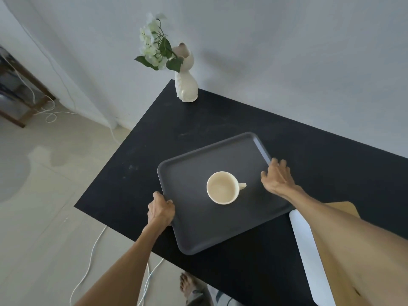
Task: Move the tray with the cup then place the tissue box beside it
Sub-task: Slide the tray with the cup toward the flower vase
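A dark grey tray (198, 219) lies at an angle on the black table (220, 115), near its front left edge. A cream cup (222, 187) stands upright in the middle of the tray, handle pointing right. My left hand (160, 210) is closed around the tray's left rim. My right hand (277, 176) holds the right rim, thumb on top and fingers curled over the edge. The tissue box (308, 250), white with a tan top, sits at the table's right front; my right forearm hides much of it.
A cream vase (186, 87) with white flowers stands at the table's far left corner, against the wall. White cables (88, 261) trail on the tiled floor left of the table. A bare foot (187, 283) shows below the front edge.
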